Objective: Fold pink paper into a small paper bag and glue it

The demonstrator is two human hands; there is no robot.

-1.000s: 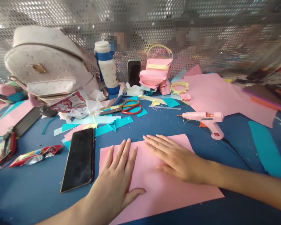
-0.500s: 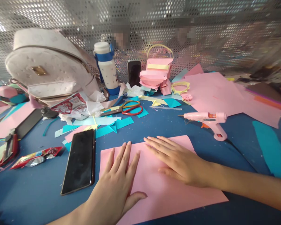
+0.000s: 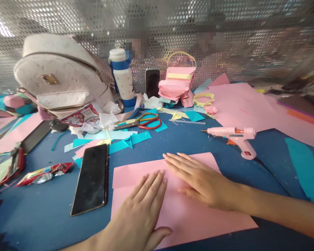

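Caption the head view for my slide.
Left hand and right hand rest on pink paper near a glue gun.

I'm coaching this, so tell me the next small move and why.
Probably slide the left hand leftward, pressing along the crease-like line, while the right hand holds the sheet down. That line shows at the sheet's far left part, and both hands lie flat on the sheet.

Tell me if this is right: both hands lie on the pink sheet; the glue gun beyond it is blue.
Not quite: the head view shows the glue gun is pink, not blue. The left hand and right hand do lie on the pink sheet.
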